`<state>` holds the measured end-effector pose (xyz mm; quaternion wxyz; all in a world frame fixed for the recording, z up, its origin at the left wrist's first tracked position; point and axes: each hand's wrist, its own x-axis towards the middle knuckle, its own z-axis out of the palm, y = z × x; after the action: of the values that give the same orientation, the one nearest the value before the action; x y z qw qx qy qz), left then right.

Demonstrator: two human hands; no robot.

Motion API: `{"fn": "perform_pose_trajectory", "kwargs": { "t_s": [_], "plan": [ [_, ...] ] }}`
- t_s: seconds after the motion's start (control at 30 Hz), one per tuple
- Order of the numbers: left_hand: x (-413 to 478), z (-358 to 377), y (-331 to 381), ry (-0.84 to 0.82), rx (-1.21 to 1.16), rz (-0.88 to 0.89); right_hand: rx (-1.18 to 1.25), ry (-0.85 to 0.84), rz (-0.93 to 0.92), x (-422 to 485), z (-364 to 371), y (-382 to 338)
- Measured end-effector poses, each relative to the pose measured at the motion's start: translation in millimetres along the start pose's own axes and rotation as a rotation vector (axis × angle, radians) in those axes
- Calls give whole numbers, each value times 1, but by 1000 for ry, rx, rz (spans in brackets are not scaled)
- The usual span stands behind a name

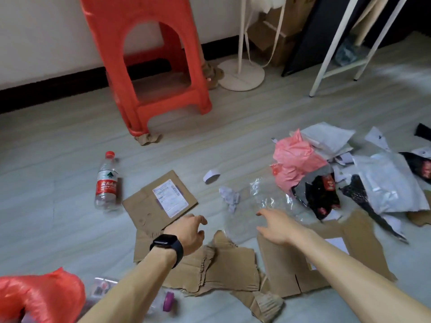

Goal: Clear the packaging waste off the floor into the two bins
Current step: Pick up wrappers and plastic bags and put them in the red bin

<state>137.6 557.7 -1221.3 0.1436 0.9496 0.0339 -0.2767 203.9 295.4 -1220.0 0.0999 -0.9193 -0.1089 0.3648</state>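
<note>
Packaging waste is strewn over the pale floor. My left hand, with a dark watch on the wrist, hovers over torn brown cardboard, its fingers loosely curled and holding nothing. My right hand reaches forward, fingers straight, at the edge of a crumpled clear plastic film. A flat cardboard piece with a white shipping label lies just beyond my left hand. An empty water bottle with a red cap lies further left. A pink plastic bag and grey and black mailer bags are piled at the right.
A red plastic stool stands by the wall. Behind it are a white lamp base, cardboard boxes and white frame legs. A red bag, perhaps lining a bin, shows at the bottom left, with small plastic scraps beside it.
</note>
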Motion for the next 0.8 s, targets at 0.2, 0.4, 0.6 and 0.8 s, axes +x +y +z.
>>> {"fn": "perform_pose_trajectory", "kwargs": {
  "t_s": [0.2,0.4,0.6,0.8],
  "plan": [
    [91,-12,-13,61,26,-22,-1,130,-37,85,-4,-12],
    [170,-24,-9,91,127,-4,-5,141,-94,136,3,-46],
    [191,14,-7,213,121,31,140,274,-88,139,44,-43],
    [167,35,-3,215,-152,-100,266,315,-48,137,45,-43]
  ]
}}
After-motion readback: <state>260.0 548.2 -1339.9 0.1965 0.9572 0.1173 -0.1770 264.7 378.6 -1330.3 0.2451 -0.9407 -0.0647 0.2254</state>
